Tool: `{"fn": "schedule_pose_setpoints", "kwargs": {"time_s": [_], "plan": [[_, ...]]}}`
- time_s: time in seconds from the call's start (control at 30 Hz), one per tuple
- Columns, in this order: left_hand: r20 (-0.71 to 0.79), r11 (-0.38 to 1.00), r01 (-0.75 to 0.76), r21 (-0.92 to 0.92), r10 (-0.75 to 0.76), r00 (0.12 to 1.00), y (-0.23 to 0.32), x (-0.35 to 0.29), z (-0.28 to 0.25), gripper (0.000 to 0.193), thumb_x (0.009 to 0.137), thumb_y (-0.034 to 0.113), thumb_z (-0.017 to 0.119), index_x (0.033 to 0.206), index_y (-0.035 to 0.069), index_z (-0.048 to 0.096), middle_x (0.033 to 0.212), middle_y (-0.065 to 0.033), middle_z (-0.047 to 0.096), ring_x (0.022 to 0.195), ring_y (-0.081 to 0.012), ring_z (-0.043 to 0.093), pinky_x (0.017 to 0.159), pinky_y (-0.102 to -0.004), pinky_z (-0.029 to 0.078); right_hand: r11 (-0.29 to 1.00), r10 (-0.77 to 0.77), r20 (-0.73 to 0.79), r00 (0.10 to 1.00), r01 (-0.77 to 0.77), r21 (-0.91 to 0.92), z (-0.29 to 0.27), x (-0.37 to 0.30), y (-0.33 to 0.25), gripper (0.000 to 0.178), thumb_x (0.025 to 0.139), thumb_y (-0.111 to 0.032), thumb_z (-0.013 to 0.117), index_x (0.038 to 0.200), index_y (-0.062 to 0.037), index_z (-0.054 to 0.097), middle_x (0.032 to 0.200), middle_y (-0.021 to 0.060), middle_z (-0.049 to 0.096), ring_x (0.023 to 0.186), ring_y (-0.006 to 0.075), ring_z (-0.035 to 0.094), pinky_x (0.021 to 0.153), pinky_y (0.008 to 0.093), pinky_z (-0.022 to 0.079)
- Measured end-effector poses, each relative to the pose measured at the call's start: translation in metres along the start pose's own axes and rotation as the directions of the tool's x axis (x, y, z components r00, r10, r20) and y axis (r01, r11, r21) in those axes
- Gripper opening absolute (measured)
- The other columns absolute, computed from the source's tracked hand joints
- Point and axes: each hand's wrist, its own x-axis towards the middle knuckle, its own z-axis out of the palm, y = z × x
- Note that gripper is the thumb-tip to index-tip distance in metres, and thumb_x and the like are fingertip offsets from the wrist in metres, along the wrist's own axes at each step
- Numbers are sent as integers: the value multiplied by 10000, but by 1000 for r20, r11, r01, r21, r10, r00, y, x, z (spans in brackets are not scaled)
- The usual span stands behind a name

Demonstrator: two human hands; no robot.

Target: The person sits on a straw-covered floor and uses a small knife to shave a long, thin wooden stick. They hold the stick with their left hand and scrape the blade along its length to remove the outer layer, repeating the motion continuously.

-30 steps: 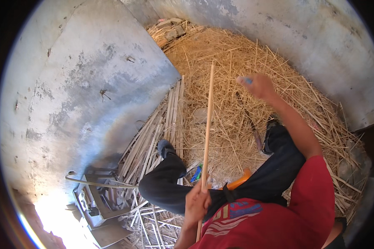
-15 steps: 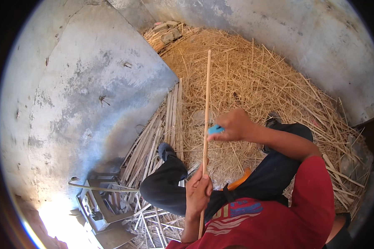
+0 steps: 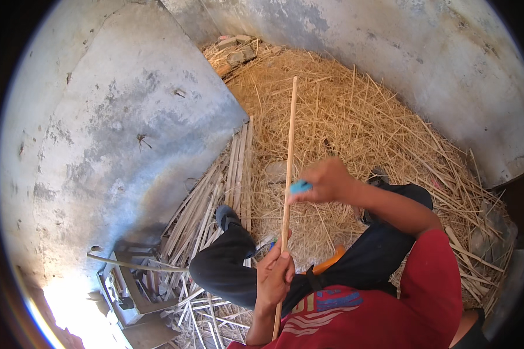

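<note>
The left hand (image 3: 275,278) is wrapped around the lower part of a long, pale stick (image 3: 290,134), its thumb lying along the near face. The stick stands lengthwise in front of the person, its lower end beside the red shirt (image 3: 367,317) and its far end out over the straw (image 3: 320,104). The right hand (image 3: 327,181) is closed on a small blue object (image 3: 300,187) just right of the stick, above the left hand; whether the object touches the wood I cannot tell.

The person sits with legs bent, in black trousers (image 3: 221,262). An orange thing (image 3: 332,257) shows between the legs, partly hidden. Left of the straw, slats (image 3: 234,168) lie in a bundle near the shoe (image 3: 227,217), beside a grey wall (image 3: 140,93). Stones (image 3: 239,53) lie at the straw's far edge.
</note>
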Motion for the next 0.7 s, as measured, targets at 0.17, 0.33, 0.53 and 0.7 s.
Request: {"fn": "schedule_pose_setpoints", "kwargs": {"time_s": [0.17,0.33,0.53,0.7], "plan": [[8,997,6,72,-7,1000,-2,-4,4,464,983,131,467,1400,-52,381,573,54,398,468,-22,354,457,-168,288,978,203,-39,978,-205,-50,-2,13,35,675,748,-771,544,539,-130,569,435,38,487,380,222,510,370,358,372],[-16,998,-28,49,29,999,4,-1,3,463,985,132,465,1405,-43,380,583,55,400,476,-19,357,467,-162,285,999,10,-7,1000,-10,41,-2,4,-7,705,762,-786,505,522,-125,551,423,28,469,361,212,488,362,354,362],[47,989,-42,141,36,998,6,-5,12,461,985,134,456,1404,-46,382,579,50,408,480,-16,363,467,-159,283,954,270,-11,963,-269,-134,-17,26,55,662,785,-753,508,600,-130,638,439,40,498,387,216,519,396,356,407],[21,996,-26,88,24,999,4,-2,7,458,985,136,459,1403,-39,389,583,51,409,481,-17,362,471,-158,284,987,163,-12,987,-163,-14,-4,9,27,647,775,-756,519,632,-138,650,444,44,497,394,224,530,395,352,408]]}}
